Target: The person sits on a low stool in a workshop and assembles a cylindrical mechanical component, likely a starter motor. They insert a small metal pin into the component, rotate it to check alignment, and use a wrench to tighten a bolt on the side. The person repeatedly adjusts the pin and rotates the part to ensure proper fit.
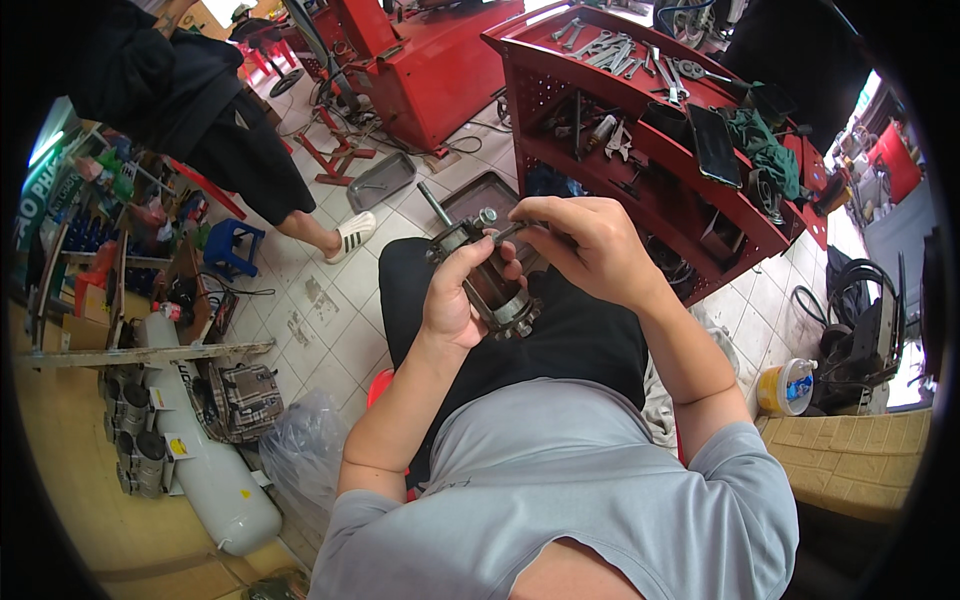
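My left hand [455, 300] is closed around a cylindrical metal machine part [492, 288], held tilted above my lap. A long thin shaft [436, 206] sticks out of its upper end, and a toothed rim [518, 318] shows at the lower end. Between the two hands, a round bolt-like stub [487, 216] stands up from the part's side. My right hand [598, 250] is pinched beside that stub, thumb and fingers pressed together against a small dark thing. What it is remains too small and too covered to name.
A red tool cart [620, 195] stands ahead to the right, with wrenches [612, 50], a phone [714, 145] and a green cloth [765, 145] on it. Metal trays [381, 182] lie on the tiled floor. A person's leg [310, 228] and a blue stool [233, 248] are at the left.
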The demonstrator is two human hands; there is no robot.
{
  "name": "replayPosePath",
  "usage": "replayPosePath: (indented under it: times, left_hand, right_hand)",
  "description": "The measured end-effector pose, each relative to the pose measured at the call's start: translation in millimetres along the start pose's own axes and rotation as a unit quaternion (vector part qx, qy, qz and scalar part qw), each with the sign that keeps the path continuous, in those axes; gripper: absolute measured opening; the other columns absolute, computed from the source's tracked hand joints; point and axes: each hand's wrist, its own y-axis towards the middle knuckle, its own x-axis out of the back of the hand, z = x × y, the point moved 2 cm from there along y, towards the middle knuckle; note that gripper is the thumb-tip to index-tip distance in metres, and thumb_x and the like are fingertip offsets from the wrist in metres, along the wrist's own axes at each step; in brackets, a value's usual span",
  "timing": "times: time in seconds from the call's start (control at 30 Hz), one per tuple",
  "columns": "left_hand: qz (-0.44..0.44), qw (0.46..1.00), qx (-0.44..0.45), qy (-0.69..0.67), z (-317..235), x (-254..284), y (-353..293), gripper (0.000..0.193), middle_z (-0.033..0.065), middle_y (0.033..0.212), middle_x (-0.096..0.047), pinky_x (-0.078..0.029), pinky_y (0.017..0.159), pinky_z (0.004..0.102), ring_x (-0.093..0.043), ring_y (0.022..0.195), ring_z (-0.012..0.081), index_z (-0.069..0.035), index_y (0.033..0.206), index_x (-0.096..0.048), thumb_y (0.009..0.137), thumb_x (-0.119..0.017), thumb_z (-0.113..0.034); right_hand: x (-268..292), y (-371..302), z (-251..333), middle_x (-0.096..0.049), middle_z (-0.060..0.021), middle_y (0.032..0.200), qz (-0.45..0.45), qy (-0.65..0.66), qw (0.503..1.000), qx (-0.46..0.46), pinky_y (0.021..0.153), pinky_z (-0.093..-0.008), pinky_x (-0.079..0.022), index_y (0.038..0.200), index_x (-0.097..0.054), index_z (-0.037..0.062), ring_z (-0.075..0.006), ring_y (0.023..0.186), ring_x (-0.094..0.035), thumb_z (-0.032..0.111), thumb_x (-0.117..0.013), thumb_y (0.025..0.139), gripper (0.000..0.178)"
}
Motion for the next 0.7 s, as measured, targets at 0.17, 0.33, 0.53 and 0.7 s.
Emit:
replayPosePath:
  times: [0.17,0.33,0.53,0.7]
  left_hand:
    - [0.014,0.999,-0.005,0.031,0.7,1.6,0.9,0.023,0.0062,0.086,-0.061,-0.052,0.076,0.0386,-0.060,0.078,0.0178,-0.005,0.104,-0.057,0.089,-0.054,-0.022]
    - [0.040,0.998,-0.017,0.034,0.6,1.9,0.5,0.023,0.0062,0.087,-0.061,-0.051,0.077,0.0391,-0.060,0.080,0.0188,-0.005,0.104,-0.057,0.089,-0.053,-0.021]
    - [-0.003,0.998,-0.044,0.053,-2.5,1.4,-1.5,0.021,0.0054,0.084,-0.059,-0.050,0.077,0.0374,-0.059,0.079,0.0181,-0.006,0.103,-0.056,0.088,-0.054,-0.021]
    - [0.010,0.999,-0.040,0.029,-3.1,1.2,1.8,0.018,0.0047,0.083,-0.056,-0.050,0.078,0.0358,-0.057,0.079,0.0176,-0.007,0.101,-0.055,0.087,-0.053,-0.019]
  right_hand:
    - [1.5,0.7,0.5,-0.066,-0.0115,0.077,0.006,0.018,1.000,-0.015,0.056,-0.0331,-0.051,0.098,-0.063,0.0039,-0.0278,0.066,-0.065,0.009,-0.067,0.080,0.019]
    - [1.4,-0.3,-0.8,-0.066,-0.0104,0.077,0.011,0.032,0.999,-0.008,0.056,-0.0281,-0.048,0.101,-0.063,0.0018,-0.0217,0.063,-0.064,-0.001,-0.066,0.078,0.024]
    - [12.0,4.7,8.3,-0.056,-0.0082,0.060,0.058,0.049,0.993,-0.088,0.047,-0.0273,-0.037,0.101,-0.065,0.0020,-0.0170,0.050,-0.051,0.009,-0.072,0.074,0.029]
    - [7.7,-1.8,-6.2,-0.039,-0.0038,0.056,0.075,0.061,0.994,-0.055,0.047,-0.0285,-0.028,0.104,-0.065,0.0030,-0.0138,0.048,-0.034,0.015,-0.072,0.073,0.033]
